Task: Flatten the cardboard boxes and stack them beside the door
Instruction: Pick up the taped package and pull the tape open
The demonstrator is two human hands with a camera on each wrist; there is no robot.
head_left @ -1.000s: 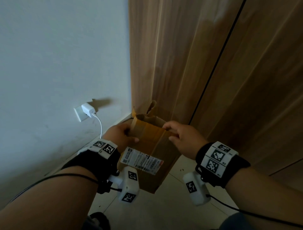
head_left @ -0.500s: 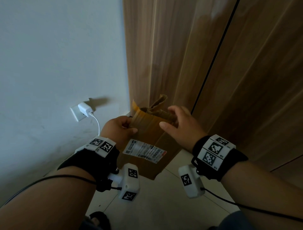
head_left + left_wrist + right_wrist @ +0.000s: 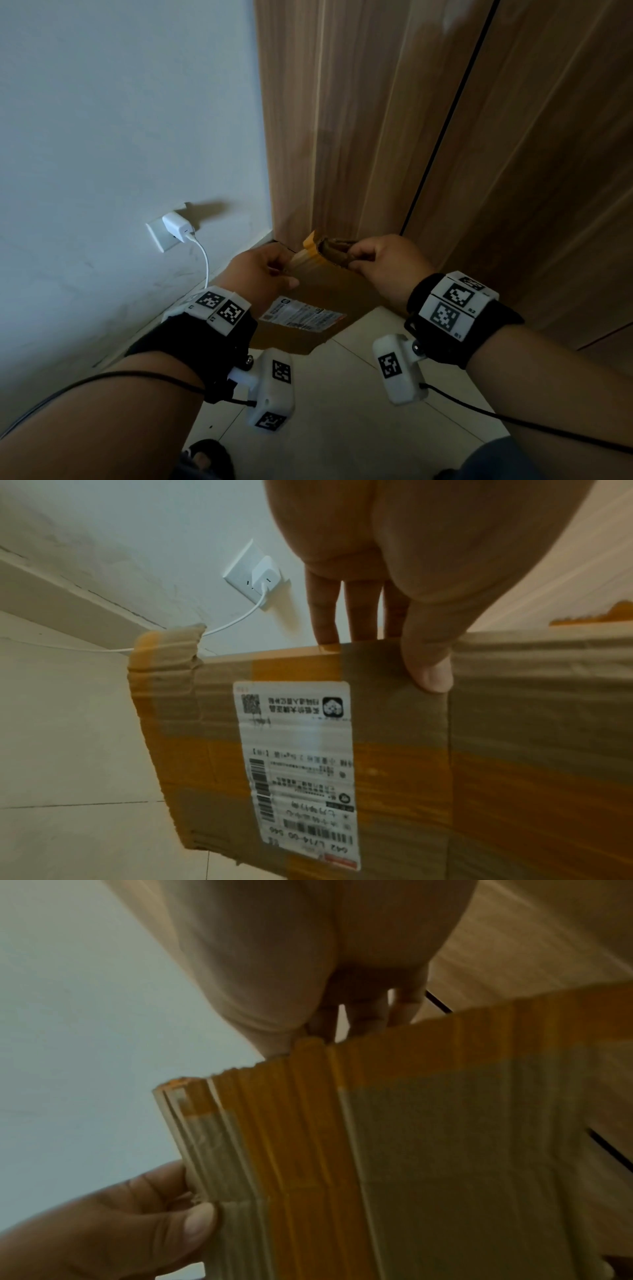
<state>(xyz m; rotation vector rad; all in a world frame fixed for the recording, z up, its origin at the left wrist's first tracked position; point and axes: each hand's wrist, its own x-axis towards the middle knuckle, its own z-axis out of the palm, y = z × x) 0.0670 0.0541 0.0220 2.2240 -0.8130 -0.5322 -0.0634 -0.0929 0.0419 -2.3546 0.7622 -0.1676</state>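
Cardboard box, mid-frame near the door, looked light, floppy, tape-slick. Left hand and right hand each pinched its top edge; stiffer creases seemed safest.

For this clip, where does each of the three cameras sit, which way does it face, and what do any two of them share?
Head: worn on the head, facing forward and down at the cardboard box by the wooden door; shows both forearms, left hand, right hand.
Left wrist: looks along the left hand's fingers at the shipping label, wall socket behind.
Right wrist: looks along the right hand at the box's taped top edge; the left thumb shows too.
Shared: head and left wrist both show label and socket.
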